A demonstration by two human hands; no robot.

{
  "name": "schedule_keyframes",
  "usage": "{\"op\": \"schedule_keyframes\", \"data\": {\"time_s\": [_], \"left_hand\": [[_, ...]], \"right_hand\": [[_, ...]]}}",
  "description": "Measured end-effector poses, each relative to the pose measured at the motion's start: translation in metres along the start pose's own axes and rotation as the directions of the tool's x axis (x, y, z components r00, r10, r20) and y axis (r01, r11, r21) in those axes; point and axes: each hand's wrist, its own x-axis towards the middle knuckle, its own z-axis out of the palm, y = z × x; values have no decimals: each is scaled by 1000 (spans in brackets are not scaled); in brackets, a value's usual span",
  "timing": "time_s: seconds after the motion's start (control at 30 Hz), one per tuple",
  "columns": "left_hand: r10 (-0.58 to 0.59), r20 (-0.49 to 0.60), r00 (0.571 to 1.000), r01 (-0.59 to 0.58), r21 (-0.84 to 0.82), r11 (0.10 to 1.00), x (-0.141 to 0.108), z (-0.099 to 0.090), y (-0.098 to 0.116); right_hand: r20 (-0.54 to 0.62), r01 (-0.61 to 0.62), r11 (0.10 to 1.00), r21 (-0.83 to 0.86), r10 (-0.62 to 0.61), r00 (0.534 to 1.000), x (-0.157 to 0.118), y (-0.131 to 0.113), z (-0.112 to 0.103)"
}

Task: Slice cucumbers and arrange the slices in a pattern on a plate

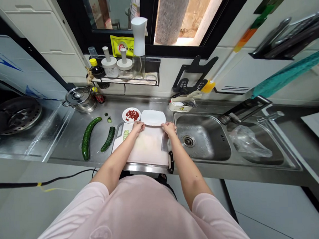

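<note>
Head view: left hand (137, 127) and right hand (168, 128) grasp a white plate (153, 117) between them.

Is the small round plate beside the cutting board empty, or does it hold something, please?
It holds something: chopped red pieces lie heaped on the small round plate.

Left hand (137, 127) and right hand (168, 128) grip a white plate (153, 117) at the far end of a cutting board (146, 148).

Cucumber slices (125, 135) lie on the board's left side, and a black-handled knife (170, 162) sits along its right edge. On the steel counter (70, 145) to the left are a small round plate (131, 115) of chopped red pieces, a cut cucumber (108, 139) and a whole cucumber (87, 138).
</note>
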Motion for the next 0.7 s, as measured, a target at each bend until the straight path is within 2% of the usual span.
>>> {"op": "schedule_keyframes", "data": {"time_s": [0.07,0.13,0.2,0.4,0.57,0.7], "left_hand": [[17,-7,1000,-17,-5,1000,-6,0,-2],[32,-15,999,-33,-14,999,-15,-1,-5],[55,-31,998,-56,-30,998,-27,-4,-9],[90,-88,992,-93,-38,995,-69,-24,-30],[124,-116,985,-123,12,992,-103,-47,-49],[150,-121,981,-146,44,988,-120,-61,-59]], "right_hand": [[-65,9,978,210,5,998,-10,3,-4],[-99,10,950,311,22,995,-21,5,-7],[-111,-1,942,335,40,993,-33,7,-11],[-138,136,927,348,-93,986,-79,17,-14],[-93,124,902,413,-94,991,-119,31,-2],[-67,111,888,445,-91,994,-140,41,11]]}}
